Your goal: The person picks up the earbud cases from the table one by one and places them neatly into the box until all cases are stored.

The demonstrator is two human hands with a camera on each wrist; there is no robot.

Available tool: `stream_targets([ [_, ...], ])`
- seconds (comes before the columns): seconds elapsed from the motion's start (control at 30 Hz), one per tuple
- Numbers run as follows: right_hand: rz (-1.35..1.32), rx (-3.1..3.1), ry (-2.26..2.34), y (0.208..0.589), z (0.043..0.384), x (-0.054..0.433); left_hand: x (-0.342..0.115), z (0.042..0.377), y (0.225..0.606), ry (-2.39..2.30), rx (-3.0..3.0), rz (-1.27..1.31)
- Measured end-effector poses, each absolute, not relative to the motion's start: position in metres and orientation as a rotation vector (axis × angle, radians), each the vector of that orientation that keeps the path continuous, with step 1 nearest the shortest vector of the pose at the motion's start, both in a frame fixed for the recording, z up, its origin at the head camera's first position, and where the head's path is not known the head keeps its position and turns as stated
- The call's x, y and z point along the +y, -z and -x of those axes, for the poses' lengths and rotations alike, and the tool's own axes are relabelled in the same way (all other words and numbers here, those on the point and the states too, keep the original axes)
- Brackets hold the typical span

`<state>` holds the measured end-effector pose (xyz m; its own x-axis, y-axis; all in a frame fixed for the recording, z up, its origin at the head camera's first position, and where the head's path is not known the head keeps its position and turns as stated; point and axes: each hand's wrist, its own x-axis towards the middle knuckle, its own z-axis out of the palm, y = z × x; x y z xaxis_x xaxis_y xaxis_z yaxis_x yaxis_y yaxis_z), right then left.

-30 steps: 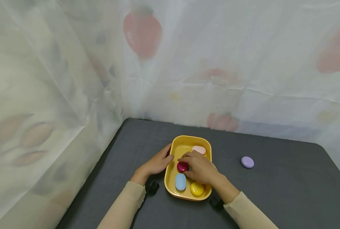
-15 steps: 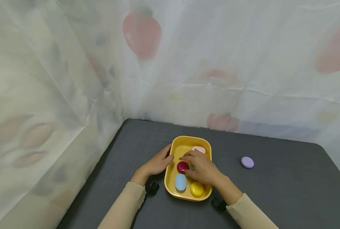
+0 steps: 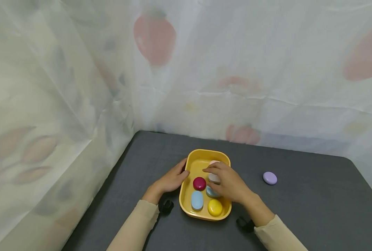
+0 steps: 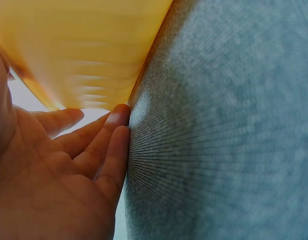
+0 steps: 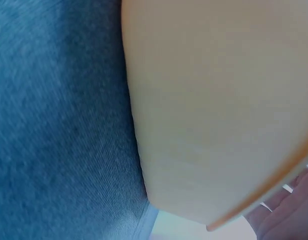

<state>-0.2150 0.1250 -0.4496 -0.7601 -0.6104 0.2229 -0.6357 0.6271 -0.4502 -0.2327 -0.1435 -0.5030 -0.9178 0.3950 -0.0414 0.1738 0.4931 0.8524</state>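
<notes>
A yellow tray (image 3: 208, 215) holds several smooth, pebble-like pieces. Among them are a dark red round piece (image 3: 199, 183), a light blue oval piece (image 3: 197, 200) and a yellow round piece (image 3: 215, 208). My left hand (image 3: 172, 177) holds the tray's left side, thumb at the rim; the left wrist view has its fingertips against the outer wall. Over the tray's right half, my right hand (image 3: 231, 182) has its fingers apart from its thumb. A whitish piece (image 3: 214, 178) shows between them, a blue-grey piece (image 3: 211, 191) lies partly under the thumb, and a pale pink piece (image 3: 214, 162) is mostly covered.
On the dark grey table (image 3: 311, 195), a lilac round piece (image 3: 270, 178) lies right of the tray. White curtains with printed strawberries (image 3: 155, 38) stand behind and to the left. Black wrist straps (image 3: 166, 207) sit below the sleeves.
My right hand has drawn back to the right, off the dark red piece, which stays in the tray. The whitish and blue-grey pieces now show more. My left hand stays put.
</notes>
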Motion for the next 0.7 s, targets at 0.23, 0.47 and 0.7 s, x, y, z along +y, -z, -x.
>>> stream_targets([
  [0.23, -1.011, -2.749, -0.840, 0.446, 0.213, 0.134, -0.144, 0.232, 0.501, -1.399, 2.500, -0.495],
  [0.47, -0.955, -2.744, -0.882, 0.445, 0.212, 0.142, -0.145, 0.232, 0.502, -1.425, 2.492, -0.509],
  [0.7, -0.941, -2.705, -0.905, 0.446, 0.212, 0.148, -0.145, 0.232, 0.503, -1.435, 2.485, -0.521],
])
